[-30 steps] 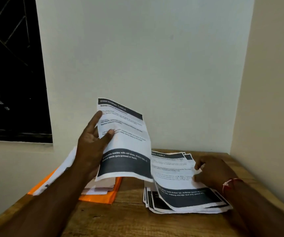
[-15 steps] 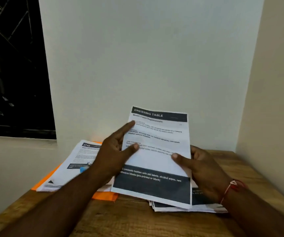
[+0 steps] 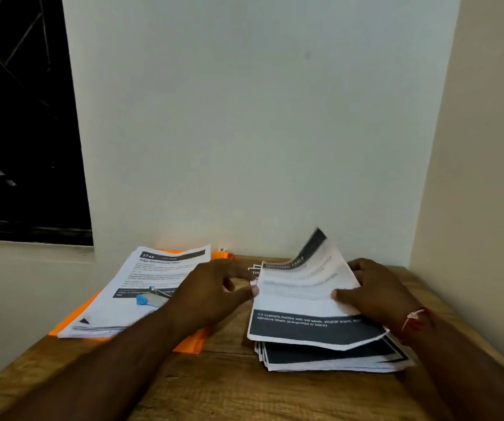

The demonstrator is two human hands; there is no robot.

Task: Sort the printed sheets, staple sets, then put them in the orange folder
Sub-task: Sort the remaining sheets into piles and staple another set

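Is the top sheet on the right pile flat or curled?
Curled: the top sheet bends up at its far end, off the pile; the right hand holds its right edge.

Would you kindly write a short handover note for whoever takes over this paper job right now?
Left hand: at the top sheet's left edge; grip unclear.
Right hand: holds its right edge, thumb on top.
It is half down on the right stack, far end curled up. The left stack lies on the folder, with the stapler on top.
Done: two stacks begun.
Left: finish sorting, staple sets, file them in the folder.
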